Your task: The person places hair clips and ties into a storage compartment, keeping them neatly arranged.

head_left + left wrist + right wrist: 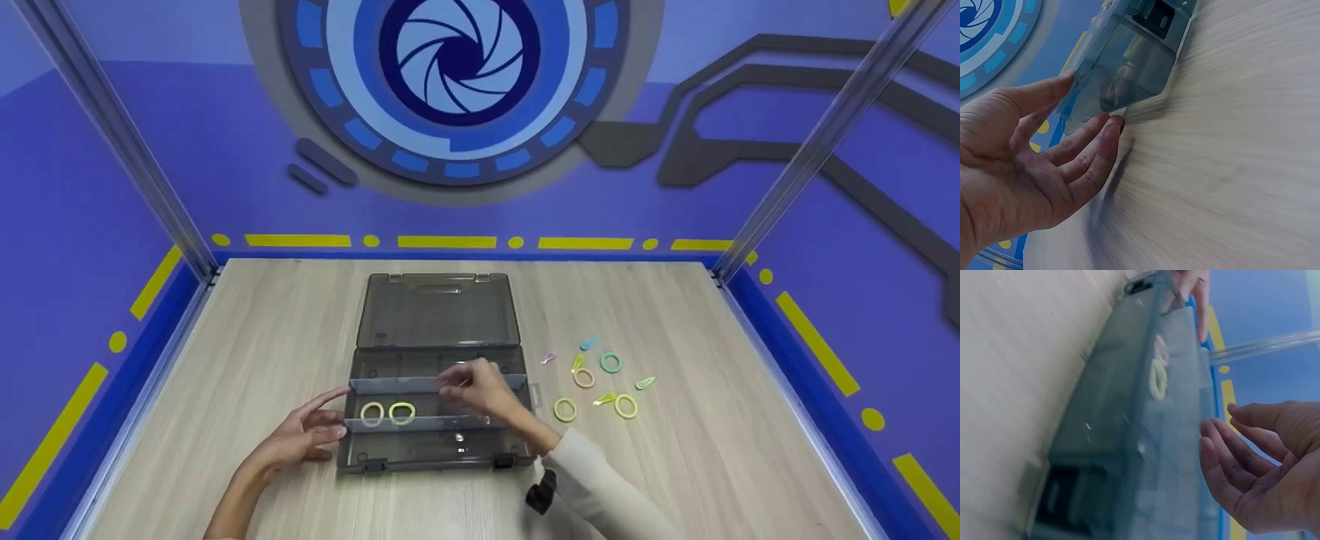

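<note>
A translucent grey compartment box (439, 319) lies with its lid folded back on the table. In its middle compartment, toward the left, sit a peach hair tie (363, 415) and a yellow hair tie (402, 423). My left hand (294, 439) touches the left side of the box with extended fingers; in the left wrist view its fingertips (1109, 132) meet the box's end wall. Over the middle compartment, right of the two ties, hovers my right hand (484, 390). Its fingers are loosely bent, with nothing between thumb and fingers in the right wrist view.
Right of the box lie several loose hair ties, including a green one (611, 372) and a yellow one (565, 420). Among them are several small snap hair clips, such as a blue one (589, 343) and a green one (645, 383). Blue panels (450, 217) wall the table.
</note>
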Demonstrator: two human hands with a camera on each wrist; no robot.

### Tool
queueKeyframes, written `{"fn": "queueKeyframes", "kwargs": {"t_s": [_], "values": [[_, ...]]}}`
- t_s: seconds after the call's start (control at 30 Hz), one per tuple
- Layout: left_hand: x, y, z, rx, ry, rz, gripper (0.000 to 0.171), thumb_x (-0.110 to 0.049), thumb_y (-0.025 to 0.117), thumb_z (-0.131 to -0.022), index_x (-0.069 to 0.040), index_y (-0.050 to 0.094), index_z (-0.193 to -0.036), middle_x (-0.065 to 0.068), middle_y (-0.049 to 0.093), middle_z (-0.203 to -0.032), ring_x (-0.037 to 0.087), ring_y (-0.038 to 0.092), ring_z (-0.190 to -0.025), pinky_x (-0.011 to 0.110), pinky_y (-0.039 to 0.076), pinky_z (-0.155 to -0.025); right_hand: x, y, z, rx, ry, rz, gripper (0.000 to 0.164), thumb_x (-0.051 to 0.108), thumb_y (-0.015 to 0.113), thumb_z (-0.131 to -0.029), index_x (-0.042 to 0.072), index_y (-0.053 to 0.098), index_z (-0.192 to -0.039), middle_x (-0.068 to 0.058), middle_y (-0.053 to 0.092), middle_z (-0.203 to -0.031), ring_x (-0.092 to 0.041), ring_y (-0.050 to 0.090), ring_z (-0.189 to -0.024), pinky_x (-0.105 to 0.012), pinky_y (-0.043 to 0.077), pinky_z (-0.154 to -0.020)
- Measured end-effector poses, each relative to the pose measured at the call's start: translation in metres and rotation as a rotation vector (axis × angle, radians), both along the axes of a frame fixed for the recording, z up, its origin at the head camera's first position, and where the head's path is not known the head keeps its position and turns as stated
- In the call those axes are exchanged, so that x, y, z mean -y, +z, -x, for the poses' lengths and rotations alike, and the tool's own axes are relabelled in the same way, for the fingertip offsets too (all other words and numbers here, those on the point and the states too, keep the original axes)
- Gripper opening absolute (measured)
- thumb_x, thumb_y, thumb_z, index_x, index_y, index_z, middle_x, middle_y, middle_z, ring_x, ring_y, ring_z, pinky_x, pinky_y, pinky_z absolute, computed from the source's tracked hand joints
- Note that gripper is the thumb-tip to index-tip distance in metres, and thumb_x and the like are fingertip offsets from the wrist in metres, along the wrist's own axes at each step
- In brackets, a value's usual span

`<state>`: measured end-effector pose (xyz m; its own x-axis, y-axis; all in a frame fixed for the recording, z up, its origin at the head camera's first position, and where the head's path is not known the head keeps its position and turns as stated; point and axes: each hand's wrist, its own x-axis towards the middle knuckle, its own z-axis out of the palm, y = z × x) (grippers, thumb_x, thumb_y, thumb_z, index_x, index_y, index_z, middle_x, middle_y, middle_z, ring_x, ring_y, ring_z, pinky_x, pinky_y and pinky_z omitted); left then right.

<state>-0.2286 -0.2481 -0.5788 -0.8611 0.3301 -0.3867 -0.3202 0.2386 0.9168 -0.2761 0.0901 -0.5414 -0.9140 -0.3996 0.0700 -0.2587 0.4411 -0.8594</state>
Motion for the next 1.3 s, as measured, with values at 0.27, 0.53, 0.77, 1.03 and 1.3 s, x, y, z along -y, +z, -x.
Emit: {"fn": "queueKeyframes", "kwargs": {"t_s": [0.27, 0.53, 0.77, 1.03, 1.3], "values": [[-0.002, 0.0, 0.0, 0.016, 0.018, 0.022, 0.078, -0.025, 0.07, -0.098, -0.015, 0.027, -0.162, 0.024, 0.048, -0.144, 0.023, 0.063, -0.109, 0.041, 0.059, -0.083, -0.046, 0.015, 0.011, -0.011, -0.021, 0.051, 0.017, -0.003, 0.072, -0.09, -0.011, 0.074, -0.105, -0.027, 0.075, -0.09, -0.037, 0.073, -0.073, -0.039, 0.063, -0.064], [0.0, 0.0, 0.0, 0.032, 0.02, 0.019, 0.079, -0.025, 0.071, -0.097, -0.015, 0.027, -0.162, 0.027, 0.045, -0.147, 0.023, 0.063, -0.109, 0.04, 0.059, -0.082, -0.111, 0.024, 0.022, 0.005, -0.12, 0.023, 0.023, 0.002, 0.069, -0.094, -0.013, 0.07, -0.112, -0.029, 0.074, -0.094, -0.015, 0.07, -0.069, -0.031, 0.062, -0.061], [-0.001, 0.002, 0.0, 0.022, 0.004, 0.01, 0.079, -0.025, 0.07, -0.098, -0.014, 0.026, -0.162, 0.026, 0.047, -0.146, 0.022, 0.063, -0.109, 0.039, 0.059, -0.082, -0.172, 0.022, 0.029, 0.081, -0.308, 0.026, 0.025, 0.001, 0.068, -0.094, -0.015, 0.068, -0.114, -0.03, 0.074, -0.096, -0.025, 0.076, -0.076, -0.021, 0.059, -0.058], [-0.001, 0.001, -0.001, 0.024, 0.01, 0.011, 0.078, -0.026, 0.069, -0.099, -0.014, 0.025, -0.162, 0.026, 0.046, -0.146, 0.022, 0.064, -0.108, 0.039, 0.059, -0.082, -0.222, 0.012, 0.028, 0.165, -0.426, 0.011, 0.028, 0.002, 0.065, -0.096, -0.014, 0.067, -0.119, -0.022, 0.077, -0.099, -0.017, 0.076, -0.076, -0.025, 0.062, -0.064], [0.0, 0.001, 0.0, 0.006, -0.008, -0.014, 0.078, -0.024, 0.068, -0.099, -0.012, 0.025, -0.162, 0.028, 0.044, -0.147, 0.022, 0.062, -0.109, 0.037, 0.059, -0.081, -0.255, -0.009, 0.033, 0.204, -0.538, -0.003, 0.033, 0.006, 0.066, -0.098, -0.014, 0.064, -0.124, -0.016, 0.077, -0.1, -0.015, 0.075, -0.083, -0.028, 0.063, -0.071]]}}
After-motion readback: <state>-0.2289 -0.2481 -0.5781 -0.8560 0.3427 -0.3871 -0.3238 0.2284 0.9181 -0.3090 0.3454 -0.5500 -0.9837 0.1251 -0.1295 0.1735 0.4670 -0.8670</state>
